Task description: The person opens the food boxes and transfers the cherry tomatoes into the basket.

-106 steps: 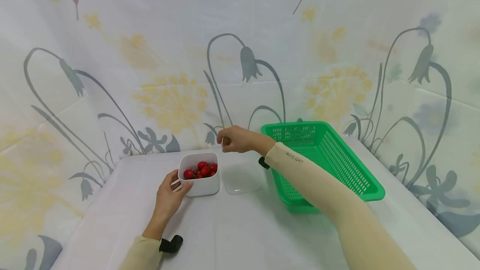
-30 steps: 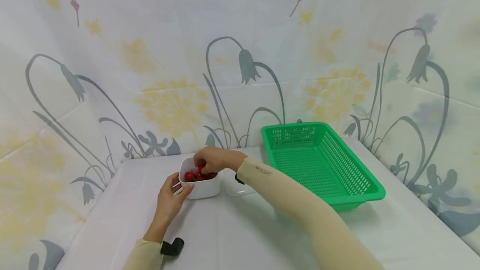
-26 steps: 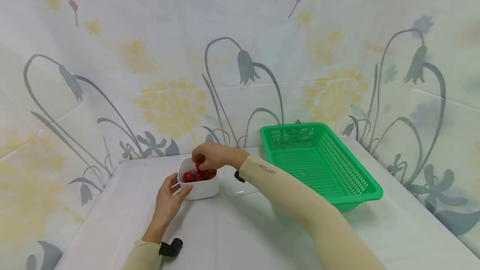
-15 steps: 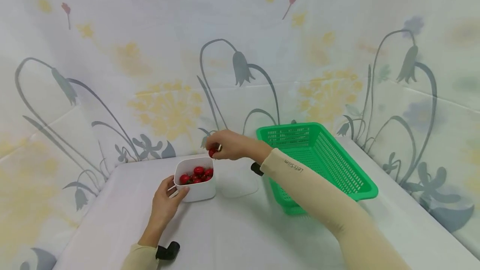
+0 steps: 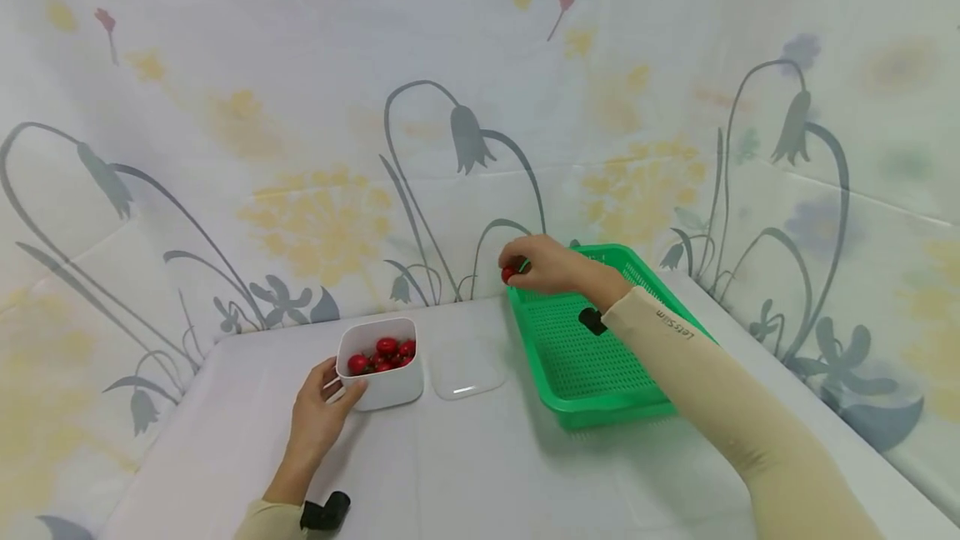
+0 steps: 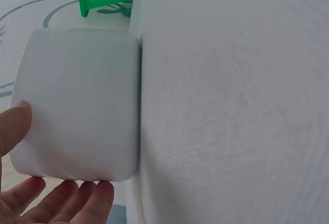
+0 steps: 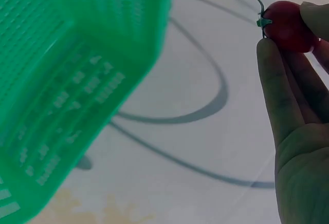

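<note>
A white square container (image 5: 386, 390) stands on the table with several red cherry tomatoes (image 5: 386, 346) inside. My left hand (image 5: 318, 411) holds it at its left side; in the left wrist view the thumb lies on one wall and the fingertips (image 6: 97, 198) touch the adjoining one. My right hand (image 5: 551, 265) pinches one cherry tomato (image 7: 289, 26) between thumb and fingers, its green stem showing in the right wrist view. That hand is over the far left corner of a green perforated basket (image 5: 551, 394), whose visible floor is bare.
A clear flat lid (image 5: 468, 369) lies on the white-covered table (image 5: 480, 465) between the container and the basket. Behind them rises a flower-printed curtain (image 5: 330, 65). The right forearm crosses above the basket's near right part.
My right hand has dipped into the container, lifted out a cherry tomato and carried it rightward to the basket. My left hand has kept its hold on the container. The head view has shifted slightly.
</note>
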Motion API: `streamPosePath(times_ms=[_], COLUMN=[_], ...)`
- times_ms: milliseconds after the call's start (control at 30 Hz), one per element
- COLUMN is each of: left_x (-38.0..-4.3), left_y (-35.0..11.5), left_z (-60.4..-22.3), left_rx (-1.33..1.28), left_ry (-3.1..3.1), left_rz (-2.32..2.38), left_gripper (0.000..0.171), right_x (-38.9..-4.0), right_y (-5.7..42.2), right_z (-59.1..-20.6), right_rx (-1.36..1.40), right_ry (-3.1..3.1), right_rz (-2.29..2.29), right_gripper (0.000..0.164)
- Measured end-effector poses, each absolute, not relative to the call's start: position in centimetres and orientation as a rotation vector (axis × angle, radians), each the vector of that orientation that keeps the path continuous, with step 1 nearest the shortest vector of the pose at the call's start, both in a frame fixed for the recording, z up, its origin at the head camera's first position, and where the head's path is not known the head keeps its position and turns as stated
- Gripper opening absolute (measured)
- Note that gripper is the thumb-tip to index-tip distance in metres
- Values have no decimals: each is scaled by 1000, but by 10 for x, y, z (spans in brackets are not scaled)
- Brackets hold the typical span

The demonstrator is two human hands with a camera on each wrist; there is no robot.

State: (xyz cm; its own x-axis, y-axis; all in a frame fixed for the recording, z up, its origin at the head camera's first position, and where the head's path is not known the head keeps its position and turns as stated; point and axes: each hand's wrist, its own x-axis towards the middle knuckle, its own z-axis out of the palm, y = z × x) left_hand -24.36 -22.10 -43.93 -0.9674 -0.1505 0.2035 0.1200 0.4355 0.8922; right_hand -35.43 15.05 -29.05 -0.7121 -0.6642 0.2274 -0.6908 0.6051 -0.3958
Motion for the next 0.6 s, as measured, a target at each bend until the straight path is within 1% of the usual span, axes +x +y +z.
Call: streamPosePath(times_ms=[367,600], left_x=[-239,-242], left_y=[-226,-221], left_z=[-437,-438], left_rx=[48,10], left_ry=[-2458,-2426], left_rz=[-1546,-1602], left_gripper=[66,67], right_x=[-377,-380], right_y=[191,205], right_z=[-331,-350], right_rx=[1064,965], right_ry=[-2904,-3022], right_rz=[664,524], right_gripper=[8,8])
